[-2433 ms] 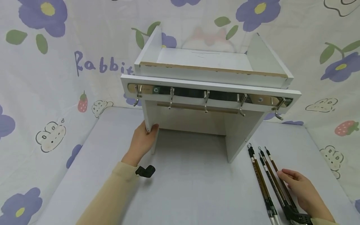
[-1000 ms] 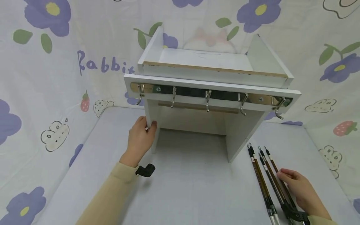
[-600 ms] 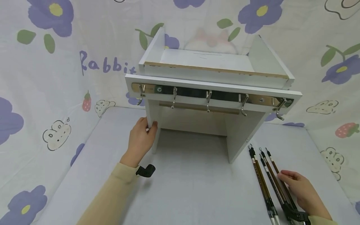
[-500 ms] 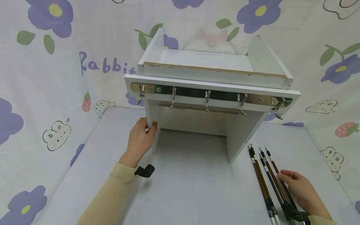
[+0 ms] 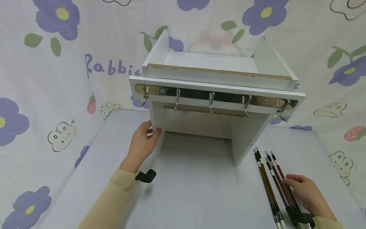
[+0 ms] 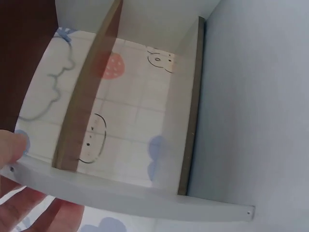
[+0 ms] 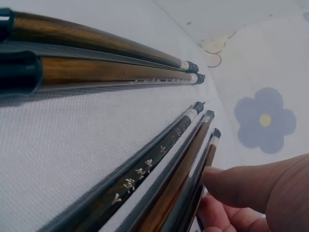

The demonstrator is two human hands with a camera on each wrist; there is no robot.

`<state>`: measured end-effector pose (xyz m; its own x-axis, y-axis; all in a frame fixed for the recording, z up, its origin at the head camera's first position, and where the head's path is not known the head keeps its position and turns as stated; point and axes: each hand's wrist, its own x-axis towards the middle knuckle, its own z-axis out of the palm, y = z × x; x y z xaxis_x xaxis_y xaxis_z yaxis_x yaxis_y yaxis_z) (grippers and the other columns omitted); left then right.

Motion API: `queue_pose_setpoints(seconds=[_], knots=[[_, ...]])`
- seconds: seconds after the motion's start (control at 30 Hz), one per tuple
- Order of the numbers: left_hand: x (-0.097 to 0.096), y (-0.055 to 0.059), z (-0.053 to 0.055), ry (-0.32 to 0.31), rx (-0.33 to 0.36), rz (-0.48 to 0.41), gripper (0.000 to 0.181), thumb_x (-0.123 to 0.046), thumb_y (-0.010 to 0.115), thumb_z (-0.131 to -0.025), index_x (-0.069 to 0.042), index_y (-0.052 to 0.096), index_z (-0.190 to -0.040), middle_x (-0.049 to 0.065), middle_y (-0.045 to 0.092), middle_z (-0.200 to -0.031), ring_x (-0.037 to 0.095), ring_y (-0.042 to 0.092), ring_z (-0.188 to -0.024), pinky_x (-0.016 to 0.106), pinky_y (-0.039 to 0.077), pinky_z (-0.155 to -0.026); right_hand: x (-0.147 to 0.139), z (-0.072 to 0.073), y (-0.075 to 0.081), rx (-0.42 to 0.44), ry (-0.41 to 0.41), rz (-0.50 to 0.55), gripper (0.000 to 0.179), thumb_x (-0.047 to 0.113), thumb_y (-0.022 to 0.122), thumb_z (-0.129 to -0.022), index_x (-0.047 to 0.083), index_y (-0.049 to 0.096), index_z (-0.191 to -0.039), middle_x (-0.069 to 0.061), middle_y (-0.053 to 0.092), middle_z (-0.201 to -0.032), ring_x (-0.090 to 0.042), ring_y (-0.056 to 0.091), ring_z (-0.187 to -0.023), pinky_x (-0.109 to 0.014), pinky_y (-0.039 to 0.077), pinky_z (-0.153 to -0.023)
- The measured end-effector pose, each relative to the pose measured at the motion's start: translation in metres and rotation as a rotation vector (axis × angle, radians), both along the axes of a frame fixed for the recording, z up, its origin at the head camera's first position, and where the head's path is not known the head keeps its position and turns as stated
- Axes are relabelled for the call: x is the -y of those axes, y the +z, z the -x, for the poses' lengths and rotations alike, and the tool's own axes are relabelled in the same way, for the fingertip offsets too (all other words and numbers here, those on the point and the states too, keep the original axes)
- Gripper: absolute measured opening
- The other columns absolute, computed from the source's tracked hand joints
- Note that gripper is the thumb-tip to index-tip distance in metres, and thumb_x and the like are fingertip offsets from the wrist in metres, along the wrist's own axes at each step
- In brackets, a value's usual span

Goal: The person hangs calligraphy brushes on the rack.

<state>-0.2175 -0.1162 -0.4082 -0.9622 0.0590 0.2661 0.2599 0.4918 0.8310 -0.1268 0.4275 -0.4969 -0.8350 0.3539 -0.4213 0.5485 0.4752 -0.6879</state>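
A white wooden shelf (image 5: 206,83) stands on the table, with a shiny metal rail (image 5: 194,93) of several hooks across its front. My left hand (image 5: 141,149) grips the front edge of its left side panel (image 6: 120,193), thumb inside and fingers outside. To the shelf's right lie several writing brushes, brown-handled and dark, with hanging loops at their far ends. My right hand (image 5: 308,193) pinches the rightmost brush (image 7: 211,153) between thumb and fingers, while that brush still lies beside the others. Closest to it are a brown brush and a dark brush (image 7: 145,166) with pale lettering.
Two thicker brushes (image 5: 267,185) lie side by side, left of the others. White cloth covers the table (image 5: 200,190). A flower-and-rabbit printed sheet (image 5: 108,28) hangs behind and at both sides. The shelf's top forms an open tray with raised sides.
My left thumb and fingers have shifted slightly on the side panel, and more of its edge shows between them. The right hand stays at the rightmost brush. The view shifts slightly.
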Motion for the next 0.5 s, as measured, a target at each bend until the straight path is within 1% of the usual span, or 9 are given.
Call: queue_pose_setpoints(seconds=[0.13, 0.23, 0.4, 0.5], knots=[[0.002, -0.006, 0.002, 0.022, -0.001, 0.029, 0.041, -0.035, 0.055, -0.098, -0.016, 0.056, -0.135, 0.006, 0.055, -0.131, 0.026, 0.060, -0.107, 0.037, 0.055, -0.084, 0.004, 0.001, 0.004, -0.004, 0.009, -0.028, 0.063, 0.034, 0.057, -0.097, -0.013, 0.038, -0.134, -0.036, 0.042, -0.129, -0.049, 0.041, -0.116, -0.064, 0.037, -0.094], [0.003, -0.010, 0.002, 0.031, -0.026, 0.035, 0.037, -0.033, 0.055, -0.099, -0.016, 0.060, -0.131, 0.004, 0.058, -0.127, 0.025, 0.061, -0.105, 0.035, 0.056, -0.082, 0.007, 0.002, 0.007, -0.002, 0.017, -0.037, 0.061, 0.031, 0.057, -0.097, -0.015, 0.038, -0.133, -0.037, 0.042, -0.128, -0.050, 0.041, -0.116, -0.065, 0.036, -0.094], [0.001, -0.011, 0.003, 0.036, -0.065, 0.039, 0.034, -0.029, 0.055, -0.099, -0.015, 0.061, -0.129, 0.003, 0.060, -0.120, 0.024, 0.061, -0.103, 0.033, 0.056, -0.081, 0.005, 0.005, 0.008, 0.018, 0.045, -0.071, 0.063, 0.033, 0.062, -0.093, -0.015, 0.041, -0.130, -0.036, 0.044, -0.125, -0.049, 0.043, -0.113, -0.064, 0.039, -0.090], [0.001, -0.012, 0.004, 0.031, -0.071, 0.039, 0.034, -0.028, 0.056, -0.098, -0.014, 0.062, -0.128, 0.003, 0.060, -0.120, 0.023, 0.061, -0.103, 0.033, 0.056, -0.080, 0.002, 0.006, 0.006, 0.030, 0.064, -0.097, 0.063, 0.035, 0.065, -0.092, -0.014, 0.044, -0.126, -0.036, 0.046, -0.121, -0.048, 0.045, -0.109, -0.062, 0.041, -0.086]])
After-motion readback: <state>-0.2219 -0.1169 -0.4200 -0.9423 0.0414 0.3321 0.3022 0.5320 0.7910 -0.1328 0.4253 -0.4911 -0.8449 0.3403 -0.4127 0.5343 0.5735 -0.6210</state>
